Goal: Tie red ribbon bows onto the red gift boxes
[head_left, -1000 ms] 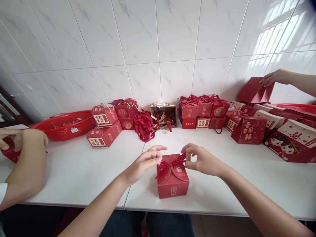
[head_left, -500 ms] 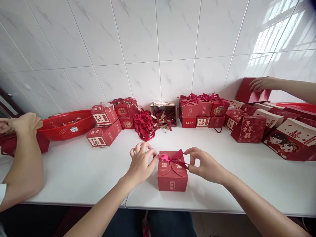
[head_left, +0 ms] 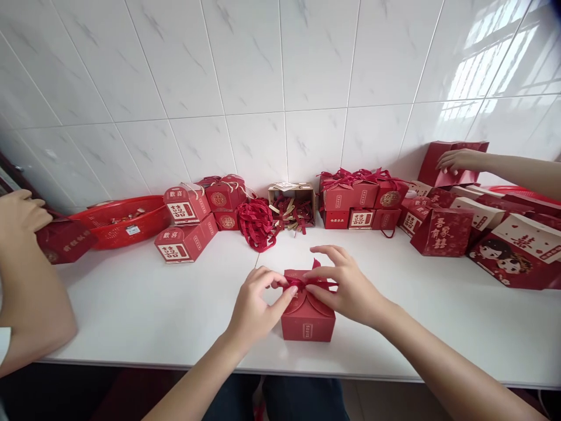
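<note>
A red gift box [head_left: 308, 325] with gold print stands upright on the white table before me, its curved top flaps folded closed. Across its top runs a dark red ribbon [head_left: 326, 284] tied in a bow. My left hand [head_left: 263, 298] pinches the bow's left loop close to the knot, thumb and forefinger together. From the other side my right hand [head_left: 348, 286] holds the ribbon near the knot between thumb and forefinger, its other fingers raised. The fingers partly hide the knot.
Along the wall stand stacked red boxes [head_left: 187, 225], a ribbon bundle [head_left: 255, 222], an open carton of ribbon pieces [head_left: 293, 207], ribbon-topped boxes [head_left: 350, 197] and gift bags [head_left: 517, 248]. At left are a red basket [head_left: 127, 225] and a co-worker's arm [head_left: 30, 280]; another person's hand [head_left: 458, 159] grips a bag at right.
Both my hands have moved inward from the bow's outer ends to its knot. The co-worker at left has shifted a red box into clearer view; the hand at right has moved slightly left.
</note>
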Available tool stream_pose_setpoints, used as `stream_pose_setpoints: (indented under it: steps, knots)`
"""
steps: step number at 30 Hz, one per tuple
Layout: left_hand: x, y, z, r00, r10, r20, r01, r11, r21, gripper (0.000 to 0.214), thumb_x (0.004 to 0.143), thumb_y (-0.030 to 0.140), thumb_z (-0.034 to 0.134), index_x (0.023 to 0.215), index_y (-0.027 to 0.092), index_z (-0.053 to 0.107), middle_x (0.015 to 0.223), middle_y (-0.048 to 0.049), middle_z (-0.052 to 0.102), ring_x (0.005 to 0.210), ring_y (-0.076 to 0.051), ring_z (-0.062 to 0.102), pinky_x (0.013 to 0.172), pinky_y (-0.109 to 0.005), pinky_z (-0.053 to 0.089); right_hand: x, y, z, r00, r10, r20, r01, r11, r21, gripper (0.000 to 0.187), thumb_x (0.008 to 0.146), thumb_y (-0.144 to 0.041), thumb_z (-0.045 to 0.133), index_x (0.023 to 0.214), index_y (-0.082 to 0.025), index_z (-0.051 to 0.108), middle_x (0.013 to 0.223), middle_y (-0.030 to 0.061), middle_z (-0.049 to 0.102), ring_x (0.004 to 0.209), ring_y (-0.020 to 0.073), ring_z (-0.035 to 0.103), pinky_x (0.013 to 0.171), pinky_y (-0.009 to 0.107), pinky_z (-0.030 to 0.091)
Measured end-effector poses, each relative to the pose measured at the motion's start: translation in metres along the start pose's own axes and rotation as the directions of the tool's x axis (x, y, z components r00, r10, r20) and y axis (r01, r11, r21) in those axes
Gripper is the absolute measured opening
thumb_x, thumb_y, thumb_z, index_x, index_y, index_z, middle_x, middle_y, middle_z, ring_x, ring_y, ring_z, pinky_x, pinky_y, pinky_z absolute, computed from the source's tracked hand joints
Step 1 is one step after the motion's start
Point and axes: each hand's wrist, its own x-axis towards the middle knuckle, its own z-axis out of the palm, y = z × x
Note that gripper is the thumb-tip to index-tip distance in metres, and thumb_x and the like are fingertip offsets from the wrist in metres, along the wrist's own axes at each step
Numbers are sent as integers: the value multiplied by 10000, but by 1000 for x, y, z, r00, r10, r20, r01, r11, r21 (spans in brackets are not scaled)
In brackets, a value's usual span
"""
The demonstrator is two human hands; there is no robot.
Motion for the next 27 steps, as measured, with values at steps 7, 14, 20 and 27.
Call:
stream_pose_setpoints:
  steps: [7, 14, 20, 27]
  knots:
    - [-2, 1, 8, 979, -188, 74, 200, 957, -212, 157, 815, 273, 567, 681, 196, 540, 815, -20, 578, 778, -163, 575, 682, -276, 488, 2, -6, 15, 1000, 9, -3, -9, 999, -35, 166, 798, -156, 595, 807, -244, 736, 1248, 104, 562, 1176, 306, 479, 901, 486, 489]
    - [-10, -4, 9, 964, -253, 82, 266, 907, -326, 192, 820, 275, 534, 658, 195, 468, 1024, -63, 585, 998, -207, 582, 703, -270, 517, -2, -5, 16, 997, 80, 15, -80, 997, 18, 139, 783, -161, 593, 787, -207, 724, 1230, 122, 573, 1135, 306, 510, 894, 461, 497]
    - [-20, -13, 11, 954, -270, 134, 301, 876, -377, 198, 879, 403, 504, 825, 213, 490, 1068, -72, 577, 1003, -209, 595, 767, -304, 530, -20, 6, 14, 992, 105, 74, -119, 970, 210, 452, 785, -351, 686, 1217, -259, 590, 1498, 114, 304, 1383, 333, 280, 1055, 496, 378]
    - [-55, -45, 22, 883, -462, 87, 453, 787, -419, 372, 866, 532, 478, 1087, 233, 456, 1180, -118, 567, 1049, -254, 608, 887, -408, 504, -53, 34, 30, 969, 57, 240, -163, 878, 450, 1024, 677, -213, 755, 1487, -358, 144, 1535, 89, 198, 1425, 277, 222, 1133, 451, 283]
